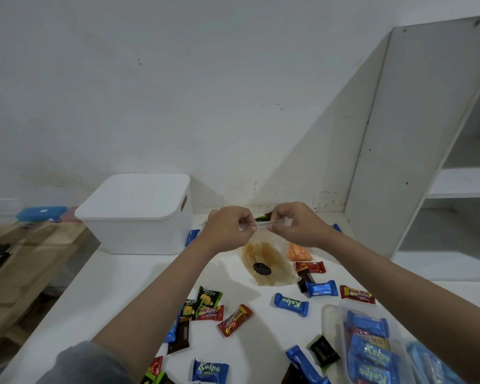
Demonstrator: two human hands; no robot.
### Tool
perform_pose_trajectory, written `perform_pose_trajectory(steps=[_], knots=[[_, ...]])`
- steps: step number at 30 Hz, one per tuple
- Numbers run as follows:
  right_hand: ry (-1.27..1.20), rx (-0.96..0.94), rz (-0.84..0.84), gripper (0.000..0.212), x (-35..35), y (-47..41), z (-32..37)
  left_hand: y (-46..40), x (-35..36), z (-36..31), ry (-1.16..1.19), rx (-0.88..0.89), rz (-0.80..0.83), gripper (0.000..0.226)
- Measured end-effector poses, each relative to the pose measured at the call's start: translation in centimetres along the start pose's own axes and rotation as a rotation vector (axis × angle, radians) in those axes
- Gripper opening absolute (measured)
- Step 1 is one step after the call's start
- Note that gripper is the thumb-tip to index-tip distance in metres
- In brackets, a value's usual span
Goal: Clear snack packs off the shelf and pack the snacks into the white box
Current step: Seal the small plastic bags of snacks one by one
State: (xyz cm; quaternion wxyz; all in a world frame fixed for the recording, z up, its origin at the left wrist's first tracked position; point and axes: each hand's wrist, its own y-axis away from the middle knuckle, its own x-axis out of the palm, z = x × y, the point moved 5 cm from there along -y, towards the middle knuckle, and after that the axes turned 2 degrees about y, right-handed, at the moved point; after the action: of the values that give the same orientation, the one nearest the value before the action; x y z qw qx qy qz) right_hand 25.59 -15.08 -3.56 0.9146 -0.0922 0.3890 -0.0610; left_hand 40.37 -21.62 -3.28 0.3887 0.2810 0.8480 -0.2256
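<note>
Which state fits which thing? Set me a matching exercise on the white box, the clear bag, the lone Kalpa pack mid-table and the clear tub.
Things:
1. white box
2. clear bag
3. Kalpa pack
4. clear tub

States:
A. lies loose on the white table
B. pinched at its top edge by left hand and right hand
C. lid on
D. holds several snack packs

Pairs: 1-C, 2-B, 3-A, 4-D
</note>
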Motion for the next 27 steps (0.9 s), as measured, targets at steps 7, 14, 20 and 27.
perform_pose_trajectory(steps=[7,14,20,27], knots=[[0.002,-0.043,0.002,0.015,0.2,-0.2,0.2,-0.2,0.7,-1.1,0.043,0.013,0.069,0.004],[-0.030,-0.042,0.011,0.015,0.4,-0.1,0.4,0.0,0.5,-1.6,-0.008,0.053,0.023,0.012],[-0.145,0.054,-0.035,0.013,0.3,0.2,-0.7,0.2,-0.1,-0.5,0.091,0.016,0.017,0.010],[-0.214,0.039,-0.106,0.011,0.3,0.2,-1.1,0.1,0.1,-0.5,0.146,-0.031,0.032,0.006]])
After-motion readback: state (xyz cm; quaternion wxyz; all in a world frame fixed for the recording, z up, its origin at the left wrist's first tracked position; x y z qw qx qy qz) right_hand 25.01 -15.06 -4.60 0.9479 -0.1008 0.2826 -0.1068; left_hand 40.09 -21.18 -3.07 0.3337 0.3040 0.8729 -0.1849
